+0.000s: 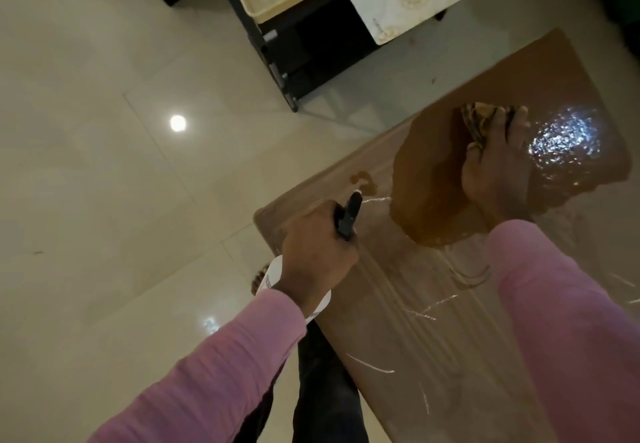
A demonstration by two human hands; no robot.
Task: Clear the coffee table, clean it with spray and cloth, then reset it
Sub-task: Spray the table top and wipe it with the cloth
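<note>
The spray bottle [347, 216] is held in the curled left grip [311, 255], nozzle [356, 197] aimed far-right at the wet patch [433, 179] on the counter [433, 356]; the cloth [479, 120] is clutched there by the right grip [495, 172].

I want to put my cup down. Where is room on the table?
The near part of the table, this side of the wet patch, is bare. The far corner past the cloth is bare but wet. Crowded: where the left hand grips the bottle and the right hand holds the cloth.
</note>
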